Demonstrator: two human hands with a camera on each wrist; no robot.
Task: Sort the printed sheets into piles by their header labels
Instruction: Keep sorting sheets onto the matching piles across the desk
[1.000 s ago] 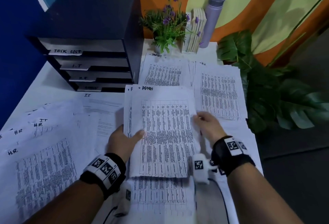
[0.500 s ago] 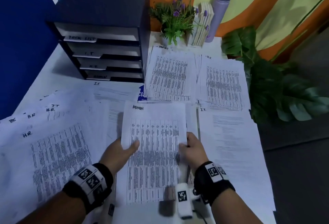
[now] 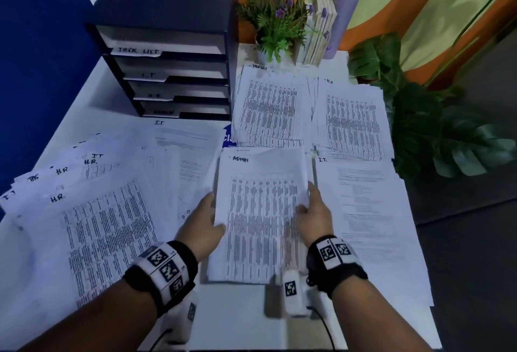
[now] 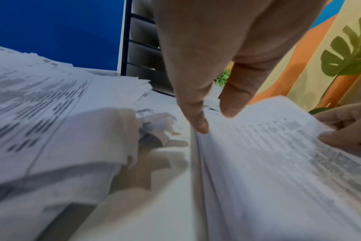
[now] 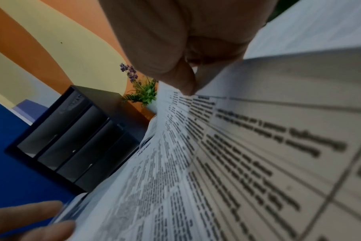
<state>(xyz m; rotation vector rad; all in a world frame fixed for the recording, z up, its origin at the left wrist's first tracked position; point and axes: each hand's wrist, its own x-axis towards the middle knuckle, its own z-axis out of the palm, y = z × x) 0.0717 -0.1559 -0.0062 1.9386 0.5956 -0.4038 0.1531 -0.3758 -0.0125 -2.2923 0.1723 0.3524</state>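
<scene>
A stack of printed sheets headed ADMIN (image 3: 260,212) is at the table's middle, near me. My left hand (image 3: 216,212) pinches its left edge, thumb on top; the left wrist view shows a fingertip (image 4: 200,127) against that edge. My right hand (image 3: 306,198) grips the right edge with curled fingers (image 5: 188,81), lifting it slightly. Behind lie a TASK LIST pile (image 3: 268,105) and an H.R. pile (image 3: 352,119). An I.T. pile (image 3: 363,212) lies to the right. Fanned sheets (image 3: 98,212) with mixed headers cover the left.
A black tray organizer (image 3: 173,72) labelled TASK LIST, I.T., H.R. and ADMIN stands at the back left. Behind the piles are a small flowering plant (image 3: 279,24), books (image 3: 319,33) and a lilac bottle (image 3: 347,10). Large leaves (image 3: 433,128) overhang the table's right edge.
The ADMIN stack has come toward me, off the back piles, uncovering a blue card. Both hands have shifted onto its side edges.
</scene>
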